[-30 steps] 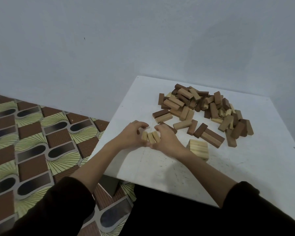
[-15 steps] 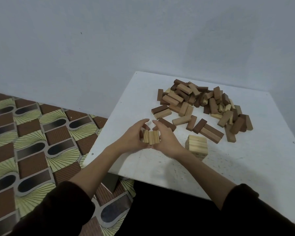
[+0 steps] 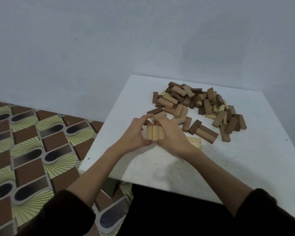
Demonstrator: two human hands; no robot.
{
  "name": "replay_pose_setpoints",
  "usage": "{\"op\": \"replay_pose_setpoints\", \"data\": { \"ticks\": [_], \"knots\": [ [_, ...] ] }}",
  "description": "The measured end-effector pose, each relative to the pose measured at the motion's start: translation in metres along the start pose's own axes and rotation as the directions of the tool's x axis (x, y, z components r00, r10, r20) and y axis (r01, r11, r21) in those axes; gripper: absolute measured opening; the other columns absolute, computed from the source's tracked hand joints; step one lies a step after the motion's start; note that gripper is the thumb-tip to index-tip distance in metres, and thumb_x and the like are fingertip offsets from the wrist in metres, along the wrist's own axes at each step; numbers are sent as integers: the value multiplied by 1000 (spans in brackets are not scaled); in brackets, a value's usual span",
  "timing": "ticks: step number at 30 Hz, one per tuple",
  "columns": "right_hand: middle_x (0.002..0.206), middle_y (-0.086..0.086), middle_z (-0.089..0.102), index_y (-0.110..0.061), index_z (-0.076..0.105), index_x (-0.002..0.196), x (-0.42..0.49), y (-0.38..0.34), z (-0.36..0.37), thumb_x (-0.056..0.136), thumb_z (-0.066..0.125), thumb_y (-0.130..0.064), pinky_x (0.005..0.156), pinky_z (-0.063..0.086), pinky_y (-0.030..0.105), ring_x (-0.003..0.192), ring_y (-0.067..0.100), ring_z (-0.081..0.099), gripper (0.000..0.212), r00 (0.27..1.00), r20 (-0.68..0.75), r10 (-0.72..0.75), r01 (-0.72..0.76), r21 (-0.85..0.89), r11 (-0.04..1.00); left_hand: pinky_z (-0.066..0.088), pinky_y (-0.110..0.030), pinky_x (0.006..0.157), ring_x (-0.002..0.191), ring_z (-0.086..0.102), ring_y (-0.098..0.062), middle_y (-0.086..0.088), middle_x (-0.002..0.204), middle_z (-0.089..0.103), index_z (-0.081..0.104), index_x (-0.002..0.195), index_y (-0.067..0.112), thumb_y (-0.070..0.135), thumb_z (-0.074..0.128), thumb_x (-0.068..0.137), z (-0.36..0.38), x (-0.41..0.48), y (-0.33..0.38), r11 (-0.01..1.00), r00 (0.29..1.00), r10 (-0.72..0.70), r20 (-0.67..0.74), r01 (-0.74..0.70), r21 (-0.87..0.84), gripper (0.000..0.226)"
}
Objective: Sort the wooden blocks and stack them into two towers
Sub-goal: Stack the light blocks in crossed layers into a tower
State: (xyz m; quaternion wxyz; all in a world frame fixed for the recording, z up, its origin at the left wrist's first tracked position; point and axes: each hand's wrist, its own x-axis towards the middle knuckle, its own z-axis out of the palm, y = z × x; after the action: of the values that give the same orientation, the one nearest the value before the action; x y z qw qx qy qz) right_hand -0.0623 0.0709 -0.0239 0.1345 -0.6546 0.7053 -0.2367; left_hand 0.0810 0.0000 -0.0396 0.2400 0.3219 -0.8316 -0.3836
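Three light wooden blocks (image 3: 155, 133), pressed side by side into a flat row, are lifted above the white table (image 3: 237, 164). My left hand (image 3: 134, 133) grips the row from its left side and my right hand (image 3: 173, 136) grips it from the right, thumbs below. Just right of my right hand a low stack of light blocks (image 3: 195, 141) stands on the table, partly hidden by my wrist. Further back lies a loose pile of light and dark blocks (image 3: 199, 104).
A pair of dark blocks (image 3: 205, 133) lies between the stack and the pile. The table's left edge drops to a patterned floor (image 3: 32, 150). A grey wall rises close behind the table.
Both hands have squared up the three light blocks into an even row and raised them off the table. The view has tilted slightly.
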Motion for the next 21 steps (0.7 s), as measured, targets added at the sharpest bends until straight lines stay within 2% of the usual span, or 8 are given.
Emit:
{"op": "replay_pose_setpoints", "data": {
  "ticks": [2, 4, 7, 10, 12, 15, 18, 21],
  "knots": [
    [124, -1, 49, -18, 33, 142, -6, 5, -21, 76, 67, -10, 91, 37, 36, 112, 21, 39, 75, 1000, -3, -20, 20, 10, 1000, 43, -17, 87, 109, 48, -12, 7, 112, 56, 39, 137, 16, 3, 79, 68, 4, 5, 15, 999, 999, 33, 1, -32, -43, 81],
    [120, -2, 49, -17, 31, 144, -13, 15, -37, 74, 71, -12, 98, 35, 36, 115, 18, 38, 81, 999, -18, -32, 33, 40, 999, 44, -13, 86, 107, 52, -11, 2, 113, 56, 39, 138, 14, 0, 78, 68, 11, 10, 31, 993, 998, 63, 7, -62, -103, 81],
    [108, -12, 47, -24, 36, 137, -32, 33, -53, 71, 76, -11, 93, 43, 38, 105, 12, 41, 77, 994, -86, -69, 80, 124, 989, 45, -9, 80, 98, 55, -7, 8, 108, 53, 39, 136, 14, -2, 77, 69, 25, 16, 51, 984, 993, 114, 41, -107, -140, 78],
    [106, -21, 43, -30, 30, 132, -54, 49, -64, 72, 79, -13, 90, 45, 24, 105, 14, 45, 79, 993, -110, -49, 73, 231, 970, 48, -21, 83, 97, 54, -8, 5, 111, 53, 38, 139, 16, 8, 80, 70, 40, 19, 62, 988, 986, 126, 108, -114, -107, 81],
    [110, -16, 44, -28, 29, 136, -63, 56, -68, 72, 79, -16, 94, 43, 21, 111, 14, 46, 82, 998, -62, 13, 3, 255, 967, 46, -27, 88, 103, 50, -8, 5, 114, 53, 35, 141, 18, 14, 81, 69, 50, 19, 64, 990, 981, 123, 148, -112, -82, 85],
    [113, -10, 48, -24, 28, 142, -70, 65, -70, 71, 80, -18, 100, 40, 24, 112, 10, 45, 88, 998, -20, 61, -55, 216, 975, 43, -25, 92, 119, 45, -11, 0, 133, 47, 31, 144, 20, 16, 82, 69, 61, 19, 67, 991, 975, 125, 186, -115, -67, 90],
    [109, -15, 47, -31, 26, 140, -75, 69, -71, 72, 80, -18, 104, 38, 27, 114, 8, 44, 88, 997, -2, 83, -80, 231, 970, 42, -23, 92, 116, 46, -7, 3, 132, 47, 31, 143, 17, 15, 82, 70, 66, 17, 68, 991, 971, 133, 200, -124, -60, 90],
    [113, -13, 48, -22, 28, 144, -77, 71, -69, 72, 80, -21, 105, 39, 35, 117, 11, 44, 89, 996, 14, 89, -90, 248, 965, 39, -21, 93, 114, 48, -7, 3, 132, 46, 32, 143, 14, 16, 82, 70, 68, 16, 67, 990, 968, 141, 210, -134, -47, 88]
  ]
}}
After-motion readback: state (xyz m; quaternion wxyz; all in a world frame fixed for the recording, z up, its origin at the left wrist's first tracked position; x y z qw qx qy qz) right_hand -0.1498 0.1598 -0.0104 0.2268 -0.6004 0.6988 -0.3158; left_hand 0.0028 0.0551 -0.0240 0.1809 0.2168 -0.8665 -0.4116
